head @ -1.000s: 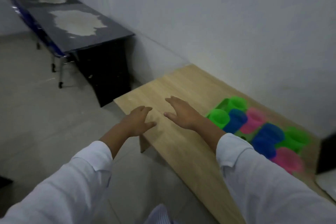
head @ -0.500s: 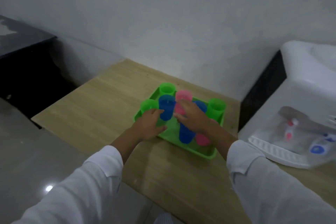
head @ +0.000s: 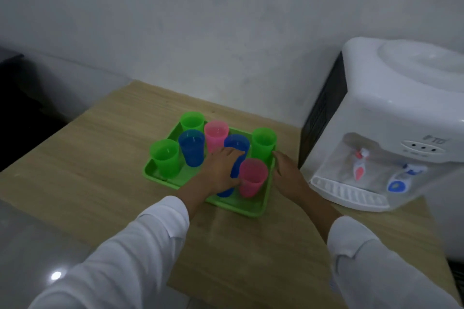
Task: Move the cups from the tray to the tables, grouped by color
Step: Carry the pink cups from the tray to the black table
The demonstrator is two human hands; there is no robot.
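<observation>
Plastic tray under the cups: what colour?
The flat plastic tray is bright green; head view shows it best.

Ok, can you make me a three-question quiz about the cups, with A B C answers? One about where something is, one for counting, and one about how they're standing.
1. Where is the white water dispenser?
A) left of the tray
B) right of the tray
C) on the tray

2. How many green cups are there?
A) one
B) three
C) five

3. How do the cups stand?
A) upright
B) tipped over
C) stacked together

Answers:
1 B, it stands past the tray's right edge.
2 B, three green rims show on the tray.
3 A, every cup seen has its open rim facing up.
</observation>
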